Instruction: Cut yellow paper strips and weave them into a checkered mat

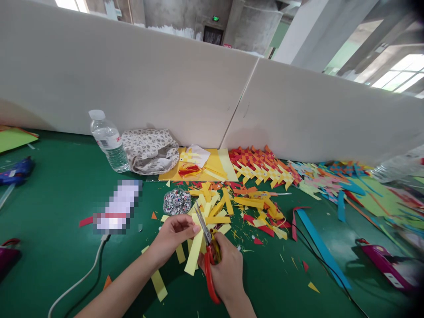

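My left hand (pixel 175 235) pinches a pale yellow paper strip (pixel 193 254) between thumb and fingers. Orange-red-handled scissors (pixel 208 278) are in my right hand (pixel 229 266), their blades pointing up and away from me beside the strip. Whether the blades touch the paper cannot be made out. Something yellow, perhaps folded paper, shows at the right fingers by the scissors' pivot. Just beyond both hands lies a loose heap of yellow strips (pixel 217 207). A clear container of small googly eyes (pixel 177 202) sits to the left of the heap.
Behind, woven paper fish (pixel 261 165) lie in rows near a white partition (pixel 132 79). A water bottle (pixel 109 141), a floral cloth bag (pixel 150 150) and a blurred phone (pixel 121 201) with a cable are at left. Blue strips (pixel 323 247) and a purple device (pixel 386 265) lie right.
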Demonstrator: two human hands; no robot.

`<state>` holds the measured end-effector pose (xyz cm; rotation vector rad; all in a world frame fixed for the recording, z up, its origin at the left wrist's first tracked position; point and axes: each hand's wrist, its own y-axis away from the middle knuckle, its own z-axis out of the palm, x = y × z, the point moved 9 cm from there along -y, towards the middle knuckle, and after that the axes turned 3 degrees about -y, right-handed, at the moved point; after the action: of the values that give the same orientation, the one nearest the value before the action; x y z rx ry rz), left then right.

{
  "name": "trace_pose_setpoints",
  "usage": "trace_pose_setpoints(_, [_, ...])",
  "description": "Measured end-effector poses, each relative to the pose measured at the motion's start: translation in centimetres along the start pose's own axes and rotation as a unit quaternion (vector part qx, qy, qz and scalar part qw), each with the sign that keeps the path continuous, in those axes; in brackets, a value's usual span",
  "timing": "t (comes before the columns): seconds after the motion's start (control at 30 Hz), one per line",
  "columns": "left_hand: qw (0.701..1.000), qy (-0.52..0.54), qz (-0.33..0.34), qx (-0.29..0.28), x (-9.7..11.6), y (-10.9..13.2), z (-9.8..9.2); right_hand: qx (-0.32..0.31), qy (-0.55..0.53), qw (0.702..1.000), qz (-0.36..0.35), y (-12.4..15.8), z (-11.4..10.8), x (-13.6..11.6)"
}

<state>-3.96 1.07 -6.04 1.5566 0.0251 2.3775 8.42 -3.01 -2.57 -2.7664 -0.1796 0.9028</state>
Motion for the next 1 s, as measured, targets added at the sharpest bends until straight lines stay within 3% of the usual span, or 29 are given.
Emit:
trace_pose_setpoints(0.17, [1.000,-0.011,-0.003,0.006,-0.2,0.1,0.1,0.002,-0.015,1.000,0.019,0.0,-0.1,0.7])
trace_pose_setpoints(0.27, [1.000,-0.024,-0.007,0.004,-0.2,0.0,0.2,-0.011,-0.117,0.992,0.055,0.1,0.0,1.4])
trace_pose_setpoints(0.33, [0.999,-0.034,-0.001,0.016,0.0,-0.1,0.0,-0.021,-0.239,0.966,0.099,0.2,0.3,2.0])
trace_pose_setpoints(0.4, [0.999,-0.044,0.006,0.029,0.2,-0.2,-0.2,-0.025,-0.368,0.920,0.132,0.2,0.7,2.1])
trace_pose_setpoints(0.5, [0.998,-0.054,0.004,0.040,0.1,-0.3,-0.3,-0.034,-0.481,0.862,0.157,0.0,1.6,1.8])
trace_pose_setpoints(0.73, [0.998,-0.049,-0.011,0.046,-0.3,-0.3,-0.7,-0.055,-0.522,0.828,0.200,0.5,3.0,2.0])
trace_pose_setpoints(1.0, [0.996,-0.081,-0.012,0.038,-0.6,-0.7,-1.0,-0.065,-0.519,0.829,0.197,1.0,3.0,3.2])
